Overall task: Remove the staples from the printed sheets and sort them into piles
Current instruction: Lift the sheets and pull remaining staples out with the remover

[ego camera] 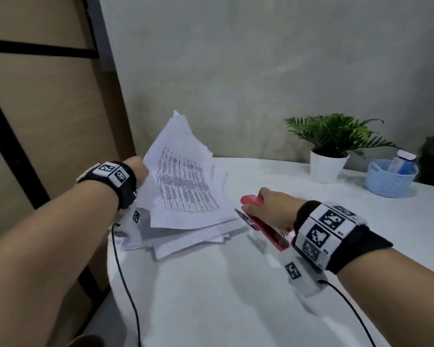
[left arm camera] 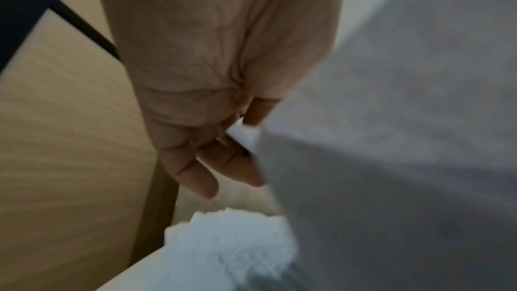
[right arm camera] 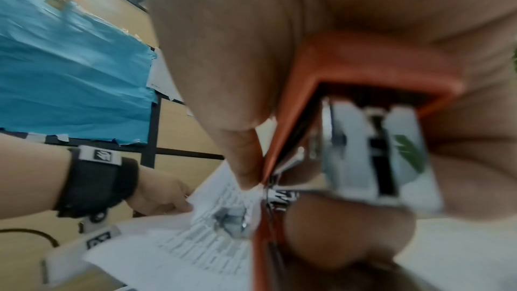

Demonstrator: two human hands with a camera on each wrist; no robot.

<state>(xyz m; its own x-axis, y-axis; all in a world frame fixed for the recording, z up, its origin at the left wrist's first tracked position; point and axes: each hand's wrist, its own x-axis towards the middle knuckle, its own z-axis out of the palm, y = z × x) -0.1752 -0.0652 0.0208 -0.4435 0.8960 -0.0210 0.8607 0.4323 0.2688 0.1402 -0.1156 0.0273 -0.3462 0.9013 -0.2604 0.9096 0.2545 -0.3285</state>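
1. The left hand [ego camera: 137, 169] has a set of printed sheets [ego camera: 183, 186] pinched by one edge, thumb on one side and fingers [left arm camera: 229, 163] on the other, so its grip is closed on the paper.
2. Those sheets are lifted and tilted up toward the wall, their lower edge just over a loose pile of paper [ego camera: 186, 236] that lies on the left part of the white table [ego camera: 236, 296].
3. The top sheet shows dense rows of print, like a table of figures.
4. The right hand [ego camera: 271, 209] is wrapped round a red stapler [ego camera: 263, 229], so this grip is closed too; the tool's metal front end points at the near corner of the papers, just beside them.
5. From the right wrist view the stapler's red body and metal inner part fill the frame, with fingers curled on both sides of it.
6. Both wrists wear black bands with black-and-white marker tags.
7. Farther back on the table, well apart from the papers, stand a potted green plant [ego camera: 331, 149] in a white pot and a pale blue basket [ego camera: 391, 179] with a bottle in it.
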